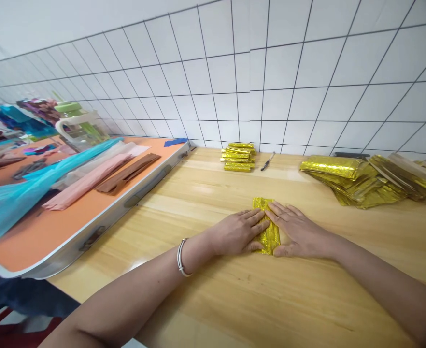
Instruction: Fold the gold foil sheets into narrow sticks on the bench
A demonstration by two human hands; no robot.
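A creased piece of shiny gold foil [271, 239] lies flat on the wooden table [198, 295]. My left hand [236, 233] rests on its left side, fingers stretched out and slightly apart. From the other side, my right hand [297, 231] presses its fingertips along the right edge, thumb spread toward me. Both hands meet near the upper part of the foil and hide some of it. A silver bangle [181, 257] circles my left wrist. Neither hand grips anything; the palms face down.
Folded gold strips [238, 158] are stacked by the tiled wall, with a pen [267, 162] beside them. A loose pile of gold foil sheets [358, 181] lies at the right. An orange-topped table [68, 227] on the left bears coloured cloth strips [86, 181] and a jug [78, 128].
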